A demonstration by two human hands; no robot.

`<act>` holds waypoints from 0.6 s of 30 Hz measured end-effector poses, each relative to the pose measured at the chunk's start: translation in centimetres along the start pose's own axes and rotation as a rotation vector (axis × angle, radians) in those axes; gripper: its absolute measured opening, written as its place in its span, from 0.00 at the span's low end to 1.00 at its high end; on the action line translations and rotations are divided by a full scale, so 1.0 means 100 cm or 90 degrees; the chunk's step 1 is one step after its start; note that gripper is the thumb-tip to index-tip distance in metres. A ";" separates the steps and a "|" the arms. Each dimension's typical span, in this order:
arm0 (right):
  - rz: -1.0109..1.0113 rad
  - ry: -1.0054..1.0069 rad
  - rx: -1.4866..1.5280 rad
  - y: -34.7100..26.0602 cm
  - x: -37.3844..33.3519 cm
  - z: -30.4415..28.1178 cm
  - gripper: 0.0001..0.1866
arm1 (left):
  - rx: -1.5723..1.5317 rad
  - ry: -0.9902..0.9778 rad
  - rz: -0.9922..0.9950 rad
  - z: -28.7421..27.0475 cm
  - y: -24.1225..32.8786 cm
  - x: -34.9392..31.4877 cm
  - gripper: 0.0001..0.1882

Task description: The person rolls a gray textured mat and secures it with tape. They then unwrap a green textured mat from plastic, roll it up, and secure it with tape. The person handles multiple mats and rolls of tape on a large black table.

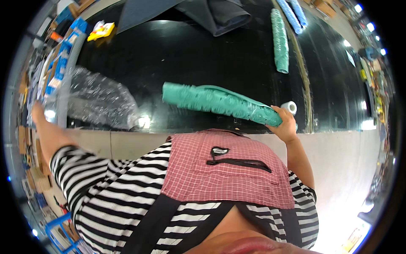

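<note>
A rolled green mat [215, 101] with a bumpy, nubbed surface lies slantwise along the near edge of the black table [203, 55]. Its right end is in the grip of my right hand [284, 125], whose fingers wrap over it. Just behind that hand stands a small white roll [289, 107]. My left arm reaches far out to the left, and my left hand [38, 113] is beside clear plastic sheeting [63, 95] at the table's left end. The fingers of this hand are too small and blurred to read. A crumpled clear plastic bag [101, 99] lies between the sheeting and the mat.
Another green roll [280, 42] in clear wrap lies at the back right, near two blue rolls [292, 16]. Dark folded sheets [211, 15] cover the far edge. A yellow packet [101, 31] sits at the far left. Blue-and-white boxes [59, 63] line the left side.
</note>
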State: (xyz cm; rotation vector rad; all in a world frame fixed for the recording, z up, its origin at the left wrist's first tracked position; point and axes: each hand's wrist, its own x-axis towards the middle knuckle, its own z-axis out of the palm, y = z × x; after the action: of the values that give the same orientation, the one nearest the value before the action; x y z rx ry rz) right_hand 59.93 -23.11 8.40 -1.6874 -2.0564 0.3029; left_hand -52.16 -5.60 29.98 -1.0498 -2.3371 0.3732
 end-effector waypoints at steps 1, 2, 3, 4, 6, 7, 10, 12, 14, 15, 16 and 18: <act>0.053 -0.008 0.038 0.010 -0.015 -0.001 0.36 | -0.085 -0.019 0.020 -0.001 -0.021 0.001 0.27; 0.107 -0.017 0.062 0.009 -0.026 -0.008 0.35 | -0.233 -0.045 0.000 0.015 -0.018 -0.011 0.27; 0.191 -0.058 0.073 0.003 -0.028 -0.011 0.36 | -0.372 -0.070 -0.029 0.011 -0.025 -0.021 0.27; 0.215 -0.047 0.073 -0.001 -0.025 -0.008 0.36 | -0.508 -0.091 -0.068 0.008 -0.036 -0.037 0.28; 0.261 -0.031 0.053 -0.018 -0.009 -0.004 0.37 | -0.578 -0.082 -0.072 0.021 -0.005 -0.071 0.26; 0.272 -0.036 0.008 -0.030 0.000 -0.003 0.38 | -0.617 -0.083 -0.071 0.022 0.023 -0.095 0.25; 0.259 -0.011 -0.028 -0.043 0.023 0.011 0.42 | -0.583 -0.031 0.096 -0.012 0.105 -0.138 0.17; 0.291 -0.022 -0.078 -0.048 0.026 0.025 0.47 | -0.586 -0.052 0.198 -0.123 0.236 -0.231 0.15; 0.278 -0.059 -0.122 -0.048 0.032 0.044 0.49 | -0.656 -0.060 0.275 -0.168 0.301 -0.312 0.09; 0.273 -0.111 -0.111 -0.045 0.036 0.049 0.51 | -0.668 -0.057 0.361 -0.159 0.327 -0.335 0.06; 0.261 -0.112 -0.121 -0.043 0.038 0.053 0.50 | -0.718 -0.018 0.486 -0.163 0.359 -0.364 0.05; 0.228 -0.113 -0.138 -0.042 0.046 0.056 0.50 | -0.821 -0.092 0.620 -0.177 0.417 -0.417 0.04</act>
State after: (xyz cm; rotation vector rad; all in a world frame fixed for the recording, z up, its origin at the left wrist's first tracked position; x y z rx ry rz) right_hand 52.98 -18.92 6.32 -2.2385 -1.9559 0.3654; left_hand 6.08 -9.09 10.23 -2.7747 -1.8351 -0.9122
